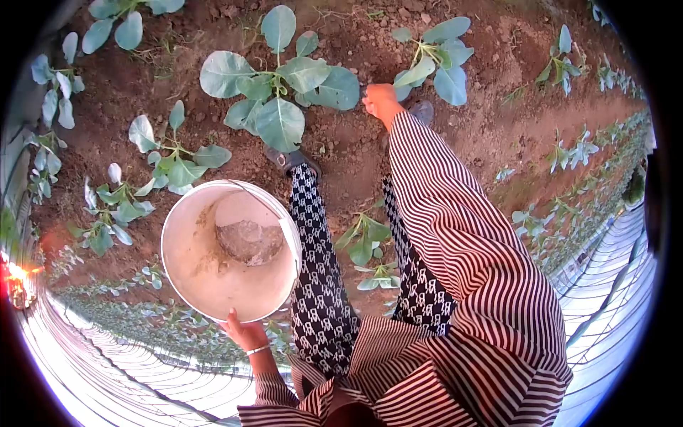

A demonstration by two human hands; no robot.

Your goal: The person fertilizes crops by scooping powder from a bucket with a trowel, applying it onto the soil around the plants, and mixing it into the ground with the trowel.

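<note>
My left hand (244, 333) grips the near rim of a white bucket (192, 249), thumb over the edge. The bucket is tipped so its inside shows, with brown smears on the wall. A pale, greyish material (250, 242) lies at its bottom. My right hand (382, 101) is stretched forward, low over the soil, its fingers curled together. What they hold, if anything, is hidden. It is between a large broad-leaved plant (281, 124) on the left and a smaller leafy plant (449, 82) on the right.
Brown, clumpy soil (348, 153) lies around my shoes (295, 160). Small leafy plants (366, 238) grow between my legs, and more plants (174, 164) stand to the left. Further rows (583, 206) run along the right. Pale greenhouse sheeting (605, 285) shows at the edges.
</note>
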